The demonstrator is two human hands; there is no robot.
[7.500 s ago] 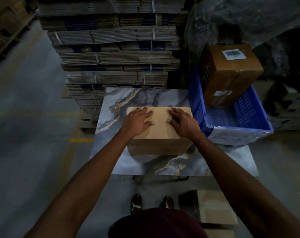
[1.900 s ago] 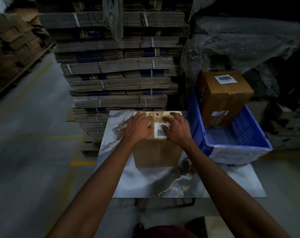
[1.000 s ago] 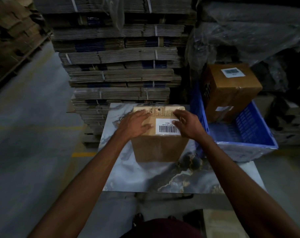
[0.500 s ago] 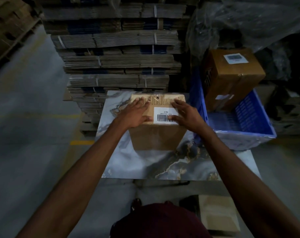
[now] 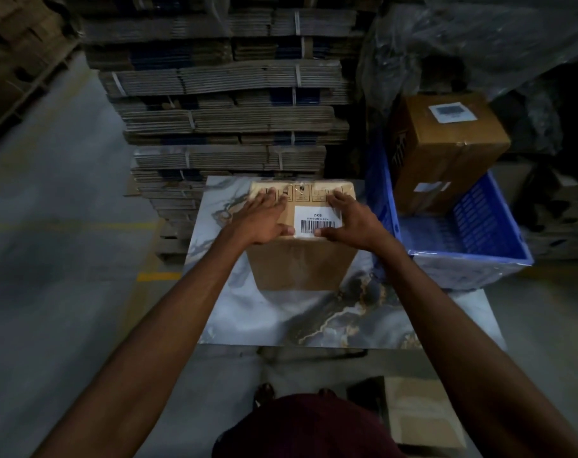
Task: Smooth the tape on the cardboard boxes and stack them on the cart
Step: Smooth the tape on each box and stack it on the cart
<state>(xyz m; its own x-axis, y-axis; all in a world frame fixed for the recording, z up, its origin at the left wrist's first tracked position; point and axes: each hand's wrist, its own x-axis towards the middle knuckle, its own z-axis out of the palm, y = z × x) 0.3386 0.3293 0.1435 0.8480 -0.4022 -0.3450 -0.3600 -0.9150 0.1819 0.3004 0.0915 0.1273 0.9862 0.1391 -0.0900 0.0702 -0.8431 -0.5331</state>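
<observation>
Sitting mid-frame on the marble table (image 5: 314, 312), right beside the blue crate (image 5: 463, 233): the box (image 5: 301, 262). Pressing flat on top, fingers straight, gripping nothing: left hand (image 5: 264, 219) and right hand (image 5: 350, 223), flanking the label (image 5: 317, 221). Probably risking a wrinkled label or sliding box from uneven pushing.

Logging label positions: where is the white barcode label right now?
Head view, centre: the barcode label sits on top of the cardboard box, between the left hand and right hand.
</observation>
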